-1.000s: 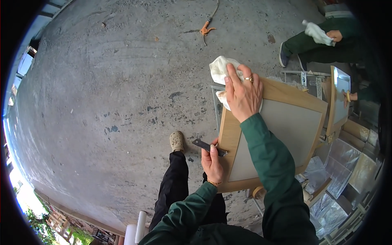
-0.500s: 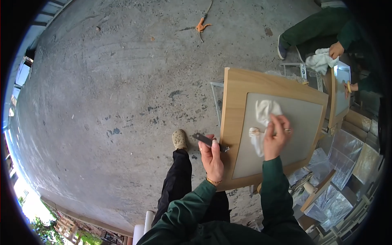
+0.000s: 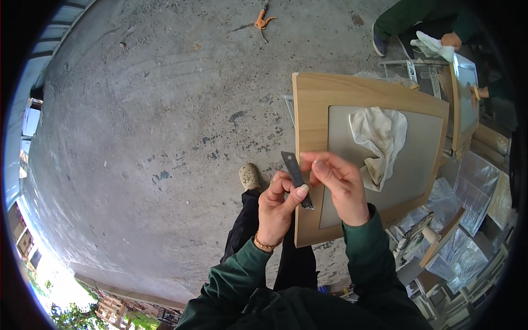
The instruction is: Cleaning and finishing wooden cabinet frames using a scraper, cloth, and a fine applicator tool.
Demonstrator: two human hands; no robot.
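Note:
My left hand [image 3: 276, 208] is closed on a dark flat blade [image 3: 296, 171], pinched between thumb and fingers over the left edge of a wooden panel. The blade is tilted, with a small hole in its far end. Close on its right is my right hand [image 3: 346, 186], fingers apart and partly bent, holding nothing that I can see. Its fingertips are near the blade; whether they touch it I cannot tell. The panel [image 3: 312, 126] has a light wood frame and a grey inset. A crumpled, stained white cloth [image 3: 379, 140] lies on that inset, beyond my right hand.
At the far right a co-worker's hand [image 3: 451, 40] holds a white cloth [image 3: 434, 45] beside another framed panel [image 3: 466, 99]. Plastic-wrapped pieces [image 3: 459, 258] are stacked at the lower right. An orange air blow gun [image 3: 262, 22] lies on the concrete floor [image 3: 181, 110].
My right hand has let go of the white cloth, which now lies spread on the panel, and has moved left to the blade. My left hand has turned the blade more upright.

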